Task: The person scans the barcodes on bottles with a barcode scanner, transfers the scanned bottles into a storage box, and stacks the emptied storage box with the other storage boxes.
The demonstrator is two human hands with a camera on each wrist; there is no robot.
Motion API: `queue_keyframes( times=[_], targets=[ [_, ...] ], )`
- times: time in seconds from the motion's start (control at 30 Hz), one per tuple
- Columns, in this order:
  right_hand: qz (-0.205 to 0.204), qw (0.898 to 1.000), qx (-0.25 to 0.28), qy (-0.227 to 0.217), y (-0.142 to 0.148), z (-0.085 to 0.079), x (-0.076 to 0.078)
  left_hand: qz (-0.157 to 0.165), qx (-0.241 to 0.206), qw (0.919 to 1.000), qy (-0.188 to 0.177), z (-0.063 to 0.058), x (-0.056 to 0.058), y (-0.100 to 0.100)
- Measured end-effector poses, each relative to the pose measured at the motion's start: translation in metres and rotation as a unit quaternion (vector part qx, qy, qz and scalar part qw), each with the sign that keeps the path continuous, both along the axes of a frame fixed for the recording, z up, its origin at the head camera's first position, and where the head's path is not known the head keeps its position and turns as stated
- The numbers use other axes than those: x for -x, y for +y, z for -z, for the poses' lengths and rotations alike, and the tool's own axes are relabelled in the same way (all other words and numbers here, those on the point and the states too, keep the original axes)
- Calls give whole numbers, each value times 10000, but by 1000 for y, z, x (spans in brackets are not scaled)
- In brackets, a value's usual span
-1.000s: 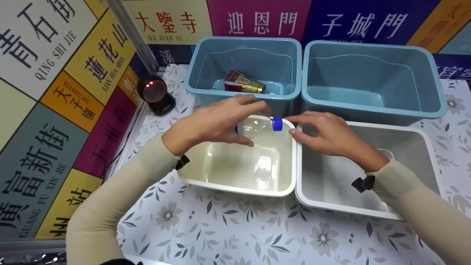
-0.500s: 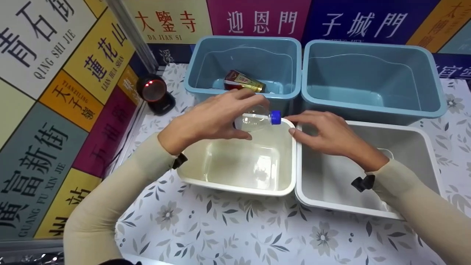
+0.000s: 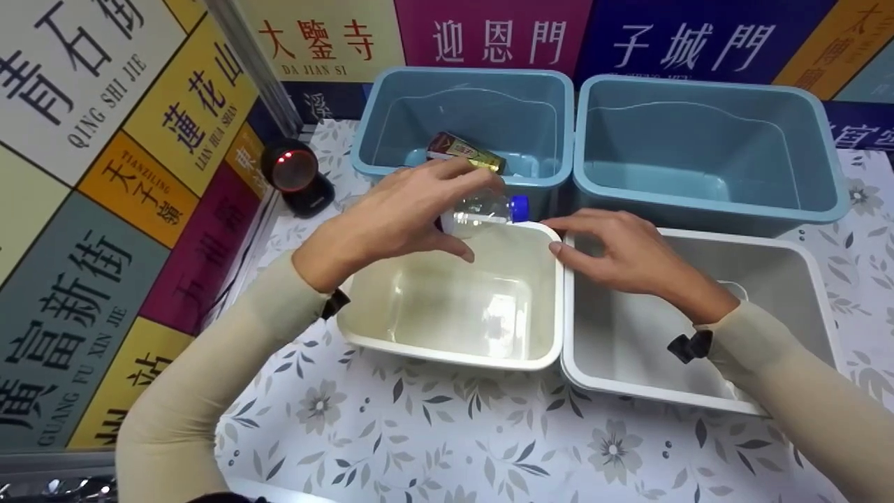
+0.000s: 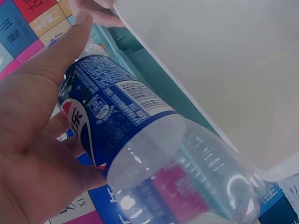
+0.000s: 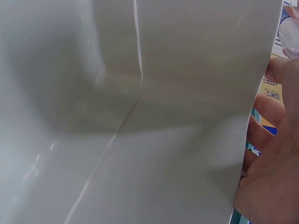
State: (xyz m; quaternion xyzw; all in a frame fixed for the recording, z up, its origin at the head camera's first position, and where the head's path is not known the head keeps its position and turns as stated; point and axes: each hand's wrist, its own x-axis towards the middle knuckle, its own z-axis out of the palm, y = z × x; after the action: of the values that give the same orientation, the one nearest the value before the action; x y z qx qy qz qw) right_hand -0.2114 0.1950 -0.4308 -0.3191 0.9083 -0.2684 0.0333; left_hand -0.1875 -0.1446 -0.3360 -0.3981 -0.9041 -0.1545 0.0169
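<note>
In the head view my left hand (image 3: 398,213) grips a clear plastic bottle (image 3: 478,213) with a blue cap, lying on its side above the back of the cream bin (image 3: 447,360). In the left wrist view the bottle (image 4: 135,107) shows a blue label with a barcode, thumb on one side and fingers on the other. My right hand (image 3: 614,248) rests at the adjoining rims of the cream bin and the white bin (image 3: 670,395), fingers loosely bent, index finger and thumb pointing left. In the right wrist view the right hand (image 5: 275,144) lies along the white bin's edge.
A blue bin (image 3: 566,140) at the back left holds a red and gold package (image 3: 464,152). Another blue bin (image 3: 705,202) stands to its right. A black scanner (image 3: 297,178) with red lights stands at the left on the floral tablecloth (image 3: 419,433), beside a lettered wall (image 3: 105,279).
My left hand has moved the bottle slightly back and left, towards the back-left blue bin. The right hand has stayed at the rims.
</note>
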Motion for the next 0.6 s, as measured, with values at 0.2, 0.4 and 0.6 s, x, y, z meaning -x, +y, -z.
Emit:
queue_keyframes(
  times=[0.2,0.4,0.6],
  targets=[
    [12,10000,-16,-19,0,1,1,-155,39,9999,-43,1,-2,-3],
    [0,10000,-8,6,0,0,0,-545,310,9979,-143,1,-5,-6],
    [-28,10000,-42,-12,0,-2,0,-854,466,9952,-43,0,-7,-8]
  ],
)
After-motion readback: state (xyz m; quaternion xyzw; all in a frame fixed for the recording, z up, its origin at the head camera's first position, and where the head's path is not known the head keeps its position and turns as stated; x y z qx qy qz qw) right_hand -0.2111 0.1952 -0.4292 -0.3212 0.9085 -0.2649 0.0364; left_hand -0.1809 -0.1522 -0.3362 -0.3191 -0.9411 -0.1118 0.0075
